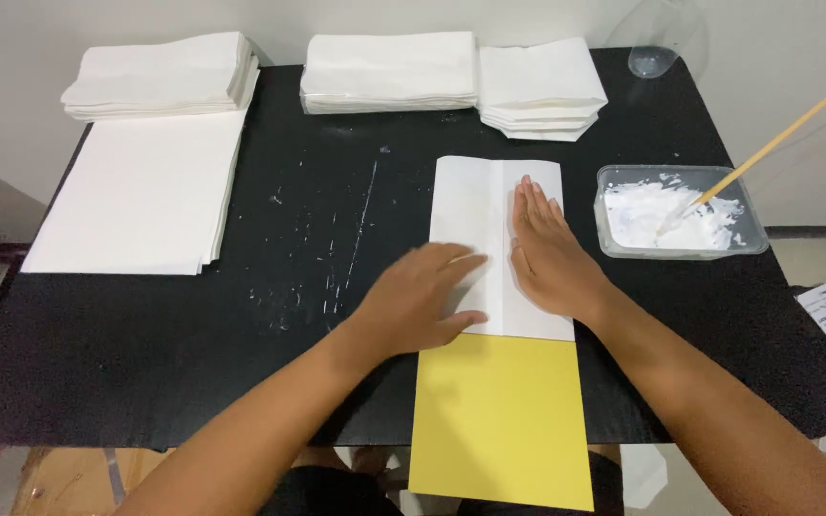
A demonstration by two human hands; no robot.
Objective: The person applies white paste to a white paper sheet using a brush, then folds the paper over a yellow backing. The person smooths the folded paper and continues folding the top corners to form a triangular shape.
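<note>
A folded white paper sheet (466, 196) lies on the black table (145, 344), its near end overlapping a yellow card (501, 420) that hangs over the table's front edge. My left hand (423, 296) rests flat on the sheet's lower left part, fingers pointing right. My right hand (549, 250) presses flat on the sheet's right flap, fingers pointing away from me. Neither hand grips anything.
A clear plastic tub of white paste (681, 215) with a wooden stick (786, 134) stands at the right. Stacks of white paper (141, 191), (164, 76), (389, 72) and folded pieces (542, 91) line the back and left. Dried paste streaks (336, 248) mark the table's middle.
</note>
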